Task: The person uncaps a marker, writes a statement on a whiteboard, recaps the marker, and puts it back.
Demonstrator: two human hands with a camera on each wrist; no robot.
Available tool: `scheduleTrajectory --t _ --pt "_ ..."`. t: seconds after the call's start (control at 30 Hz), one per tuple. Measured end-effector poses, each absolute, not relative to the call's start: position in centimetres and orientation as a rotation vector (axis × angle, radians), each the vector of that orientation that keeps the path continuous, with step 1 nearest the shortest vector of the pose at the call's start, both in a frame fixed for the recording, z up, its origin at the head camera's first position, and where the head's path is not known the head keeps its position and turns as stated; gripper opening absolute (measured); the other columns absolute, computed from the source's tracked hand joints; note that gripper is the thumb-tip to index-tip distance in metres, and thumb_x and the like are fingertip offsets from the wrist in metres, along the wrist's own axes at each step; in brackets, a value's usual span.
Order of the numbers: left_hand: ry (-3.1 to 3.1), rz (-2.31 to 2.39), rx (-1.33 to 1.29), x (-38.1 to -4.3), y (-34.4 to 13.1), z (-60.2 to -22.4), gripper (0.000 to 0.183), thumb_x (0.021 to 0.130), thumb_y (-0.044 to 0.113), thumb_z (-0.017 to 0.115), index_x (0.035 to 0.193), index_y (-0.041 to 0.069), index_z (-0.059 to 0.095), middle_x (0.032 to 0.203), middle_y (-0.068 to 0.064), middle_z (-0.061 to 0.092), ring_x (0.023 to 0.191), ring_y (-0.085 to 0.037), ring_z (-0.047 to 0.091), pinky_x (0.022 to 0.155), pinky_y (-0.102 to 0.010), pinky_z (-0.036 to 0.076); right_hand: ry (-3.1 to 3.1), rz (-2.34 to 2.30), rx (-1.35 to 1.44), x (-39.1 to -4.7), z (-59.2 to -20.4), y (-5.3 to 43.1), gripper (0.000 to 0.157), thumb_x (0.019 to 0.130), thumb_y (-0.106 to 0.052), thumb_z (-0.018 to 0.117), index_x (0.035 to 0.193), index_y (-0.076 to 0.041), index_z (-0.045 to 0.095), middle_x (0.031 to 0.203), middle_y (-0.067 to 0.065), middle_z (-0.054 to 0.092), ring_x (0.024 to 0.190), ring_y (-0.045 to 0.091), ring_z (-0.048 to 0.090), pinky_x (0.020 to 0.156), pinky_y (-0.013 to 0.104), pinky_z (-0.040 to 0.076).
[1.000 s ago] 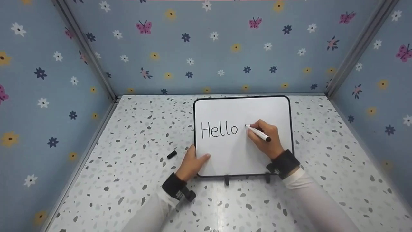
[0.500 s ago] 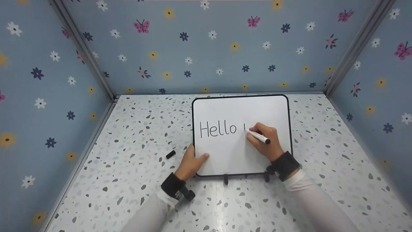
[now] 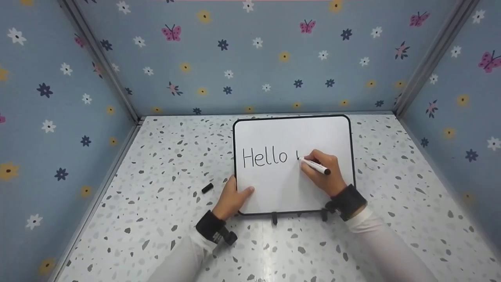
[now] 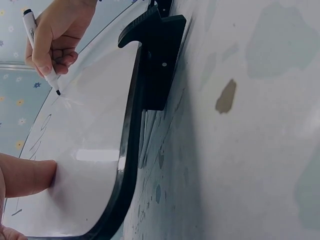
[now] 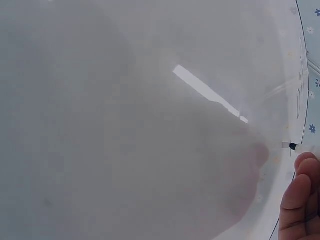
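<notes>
A whiteboard (image 3: 282,188) with a black rim bears the handwritten word "Hello" (image 3: 265,158) and a short stroke to its right. My right hand (image 3: 327,172) pinches a white marker (image 3: 318,167), dark end toward me, its tip at that stroke. In the right wrist view, the black marker tip (image 5: 293,146) meets the board beside curled fingers (image 5: 297,200). My left hand (image 3: 231,200) grips the board's lower left edge. The thumb (image 4: 32,176) lies on the white face in the left wrist view; most other fingers are hidden behind the board.
A black marker cap (image 3: 208,188) lies on the speckled table (image 3: 156,188), left of the board. Black feet (image 3: 274,218) jut from under the board's lower rim, one shown close as a hooked clip (image 4: 155,60). Flower-patterned walls (image 3: 250,58) enclose the back and sides.
The marker tip has moved down the board, leaving a short vertical stroke right of "Hello" that now bends slightly at its bottom. My left hand keeps its grip on the board.
</notes>
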State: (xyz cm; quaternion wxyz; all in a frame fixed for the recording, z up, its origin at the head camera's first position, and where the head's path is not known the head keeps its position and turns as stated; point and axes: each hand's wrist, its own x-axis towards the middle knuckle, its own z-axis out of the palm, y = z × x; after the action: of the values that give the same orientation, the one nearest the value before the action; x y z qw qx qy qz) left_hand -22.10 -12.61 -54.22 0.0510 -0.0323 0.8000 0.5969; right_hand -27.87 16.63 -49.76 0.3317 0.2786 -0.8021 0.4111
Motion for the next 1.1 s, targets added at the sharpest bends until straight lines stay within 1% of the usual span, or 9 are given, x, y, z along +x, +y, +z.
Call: scheduleTrajectory --t 0.2,0.3,0.57,0.77,0.9,1.1 --pt "2.451 1.824 -0.065 -22.0 -12.7 -54.3 0.058 0.1 0.015 0.069 0.15 -0.006 0.047 0.148 -0.028 0.058 0.138 -0.041 0.059 0.124 -0.057 0.045 -2.116 1.071 0.689 -28.4 -49.4 16.9 0.01 0.079 0.009 0.07 0.078 0.0 0.066 0.075 0.015 0.077 0.059 0.012 0.054 0.058 0.011 0.037" --pt "2.445 1.838 -0.05 -21.9 -12.7 -54.2 0.058 0.1 0.014 0.069 0.149 -0.007 0.046 0.146 -0.028 0.059 0.136 -0.041 0.06 0.123 -0.057 0.045 -2.122 1.069 0.68 -28.7 -49.2 17.0 0.009 0.08 0.008 0.071 0.08 0.001 0.067 0.074 0.014 0.075 0.059 0.012 0.052 0.058 0.012 0.037" --pt "2.454 1.827 -0.069 -21.9 -12.7 -54.2 0.059 0.1 0.014 0.069 0.151 -0.006 0.046 0.149 -0.028 0.058 0.14 -0.041 0.058 0.125 -0.057 0.043 -2.14 1.074 0.679 -28.7 -49.0 17.1 0.007 0.08 0.006 0.071 0.08 0.001 0.067 0.077 0.015 0.077 0.06 0.012 0.054 0.059 0.011 0.037" --pt "2.45 1.823 -0.084 -21.9 -12.6 -54.4 0.06 0.1 0.014 0.069 0.152 -0.005 0.046 0.153 -0.028 0.056 0.143 -0.042 0.057 0.126 -0.057 0.042 -2.161 1.072 0.671 -28.3 -49.2 17.2 0.008 0.08 0.006 0.071 0.078 -0.001 0.066 0.078 0.015 0.078 0.06 0.011 0.054 0.058 0.012 0.036" --pt "2.446 1.82 -0.093 -21.9 -12.6 -54.3 0.061 0.1 0.015 0.069 0.153 -0.004 0.045 0.155 -0.028 0.055 0.145 -0.043 0.056 0.127 -0.057 0.041 -2.171 1.067 0.667 -28.0 -49.3 17.2 0.008 0.08 0.006 0.071 0.077 0.0 0.065 0.077 0.015 0.078 0.06 0.012 0.053 0.058 0.012 0.035" --pt "2.456 1.821 -0.072 -22.0 -12.6 -54.3 0.06 0.1 0.014 0.07 0.152 -0.005 0.045 0.154 -0.029 0.056 0.144 -0.042 0.057 0.127 -0.056 0.042 -2.164 1.07 0.675 -27.7 -49.7 17.6 0.01 0.078 0.006 0.07 0.076 -0.001 0.064 0.074 0.013 0.076 0.059 0.011 0.052 0.057 0.013 0.036"
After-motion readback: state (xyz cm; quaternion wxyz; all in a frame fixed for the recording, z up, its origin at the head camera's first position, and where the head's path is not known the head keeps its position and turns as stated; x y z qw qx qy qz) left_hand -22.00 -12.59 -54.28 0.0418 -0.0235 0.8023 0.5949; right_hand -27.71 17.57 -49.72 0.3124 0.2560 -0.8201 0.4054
